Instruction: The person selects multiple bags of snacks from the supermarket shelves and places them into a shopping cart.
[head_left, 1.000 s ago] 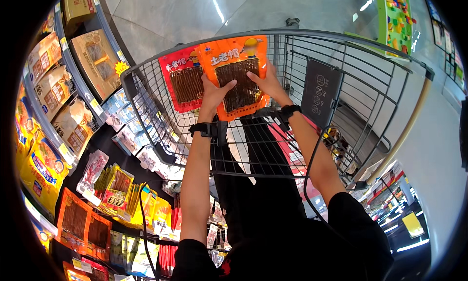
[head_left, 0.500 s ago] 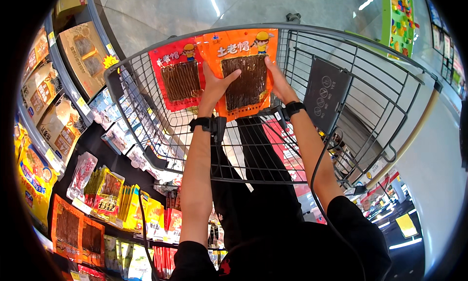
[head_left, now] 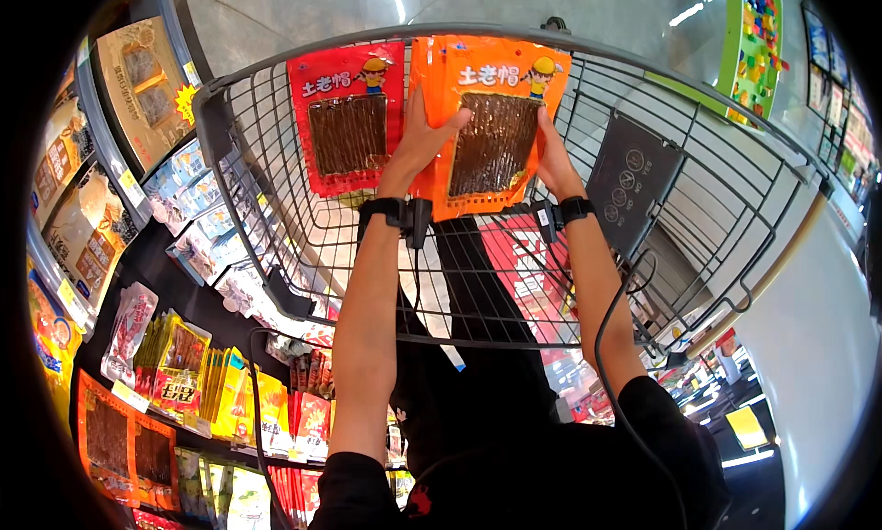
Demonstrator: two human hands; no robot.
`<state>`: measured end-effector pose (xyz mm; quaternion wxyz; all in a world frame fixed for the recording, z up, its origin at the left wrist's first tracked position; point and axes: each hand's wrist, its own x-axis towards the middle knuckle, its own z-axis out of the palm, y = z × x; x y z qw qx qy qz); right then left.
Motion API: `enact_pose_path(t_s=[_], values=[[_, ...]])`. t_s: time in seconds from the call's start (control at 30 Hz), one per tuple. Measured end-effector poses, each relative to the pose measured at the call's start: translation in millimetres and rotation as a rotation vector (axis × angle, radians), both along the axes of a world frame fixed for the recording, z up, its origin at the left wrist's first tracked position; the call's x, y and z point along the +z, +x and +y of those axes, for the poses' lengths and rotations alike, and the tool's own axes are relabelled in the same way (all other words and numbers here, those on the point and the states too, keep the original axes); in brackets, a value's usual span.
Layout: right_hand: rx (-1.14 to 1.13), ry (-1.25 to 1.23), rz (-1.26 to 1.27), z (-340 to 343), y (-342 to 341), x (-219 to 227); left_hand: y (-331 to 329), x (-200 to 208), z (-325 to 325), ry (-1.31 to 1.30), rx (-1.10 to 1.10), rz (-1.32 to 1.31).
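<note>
Both hands hold an orange snack packet (head_left: 496,149), upright over the shopping cart (head_left: 459,328). Its clear window shows dark brown strips, with a small cartoon figure in a yellow hat above. A second orange edge shows behind its left side; whether that is another packet I cannot tell. My left hand (head_left: 424,144) grips the left side, thumb across the front. On the opposite edge is my right hand (head_left: 556,160), its fingers partly hidden behind. Left of the orange packet, a similar red snack packet (head_left: 349,117) leans against the cart's far wire side.
Shelves at the left carry a tan box (head_left: 142,89), yellow snack packets (head_left: 184,365) and hanging orange packets (head_left: 129,438). A dark panel (head_left: 634,186) is fixed inside the cart's right part. A white curved surface (head_left: 799,328) borders the cart's right. Black cables run by both arms.
Both hands have moved slightly right and up with the orange packet. It overlaps the red packet less now, and an orange edge behind it has come into sight.
</note>
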<state>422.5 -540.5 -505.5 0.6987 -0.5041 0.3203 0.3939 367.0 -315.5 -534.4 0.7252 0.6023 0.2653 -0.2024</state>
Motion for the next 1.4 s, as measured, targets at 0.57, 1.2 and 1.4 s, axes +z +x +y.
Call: enact_pose_path(t_s=[0.57,1.2,1.4], values=[[0.339,-0.448,-0.371,-35.7,1.9,8.9,-21.1,-58.5,-3.2,-0.201,0.327,0.049],[0.134,-0.787,-0.388,-228.3,-23.4,319.5,5.6,-35.5,-16.9,-0.223,0.371,0.171],[-0.100,-0.637,-0.388,-205.5,-31.6,305.7,-4.1,-65.1,-10.4,-0.150,0.434,-0.122]])
